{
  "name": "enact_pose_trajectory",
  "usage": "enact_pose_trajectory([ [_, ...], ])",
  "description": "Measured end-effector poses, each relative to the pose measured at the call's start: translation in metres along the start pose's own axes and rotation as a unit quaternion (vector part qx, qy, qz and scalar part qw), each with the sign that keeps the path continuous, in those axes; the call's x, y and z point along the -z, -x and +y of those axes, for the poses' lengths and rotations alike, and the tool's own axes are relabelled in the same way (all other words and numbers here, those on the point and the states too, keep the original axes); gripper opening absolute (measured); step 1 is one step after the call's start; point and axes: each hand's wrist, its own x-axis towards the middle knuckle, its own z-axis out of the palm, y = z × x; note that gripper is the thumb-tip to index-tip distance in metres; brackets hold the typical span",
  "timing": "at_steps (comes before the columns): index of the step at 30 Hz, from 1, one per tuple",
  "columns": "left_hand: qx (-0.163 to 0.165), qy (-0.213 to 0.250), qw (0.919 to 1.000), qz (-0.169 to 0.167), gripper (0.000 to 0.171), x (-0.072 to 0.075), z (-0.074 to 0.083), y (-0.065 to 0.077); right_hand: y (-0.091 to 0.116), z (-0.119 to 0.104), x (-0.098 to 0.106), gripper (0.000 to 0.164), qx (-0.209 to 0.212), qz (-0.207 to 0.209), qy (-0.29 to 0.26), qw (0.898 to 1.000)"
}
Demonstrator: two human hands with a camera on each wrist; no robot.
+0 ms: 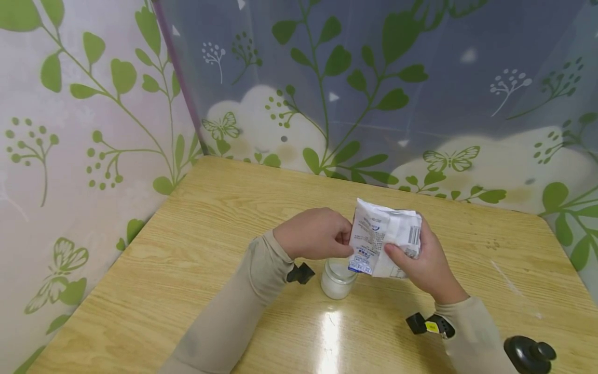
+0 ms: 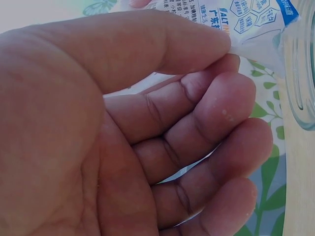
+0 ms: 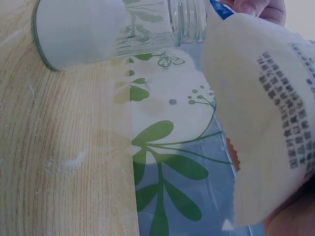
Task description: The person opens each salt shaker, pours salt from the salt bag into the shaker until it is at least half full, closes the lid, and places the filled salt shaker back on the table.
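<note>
A white salt bag [image 1: 380, 234] with blue print and a barcode is held up over the table. My right hand [image 1: 432, 270] grips its right side, thumb across the front. My left hand [image 1: 317, 234] pinches the bag's left edge between thumb and index finger, and the other fingers curl loosely in the left wrist view. Under the bag stands an upright glass jar [image 1: 337, 285], partly covered by it in the head view. White grains [image 3: 81, 29] fill the jar's lower part, and its threaded mouth is uncovered. The bag's blue corner [image 3: 221, 9] is close to the jar's mouth.
Spilled white powder [image 3: 71, 163] dots the wooden table [image 1: 224, 202]. A black object with a round knob [image 1: 530, 355] sits at the lower right, near the right sleeve. Leaf-patterned walls [image 1: 299, 130] border the table at the back and left.
</note>
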Motion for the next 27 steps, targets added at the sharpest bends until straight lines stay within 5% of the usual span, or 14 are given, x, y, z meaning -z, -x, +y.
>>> enact_pose_trajectory([
  [27, -0.001, 0.003, 1.0000, 0.003, 0.014, -0.0010, -0.0012, -0.0009, -0.0003, -0.0020, 0.0003, 0.056, 0.005, -0.001, 0.004, 1.000],
])
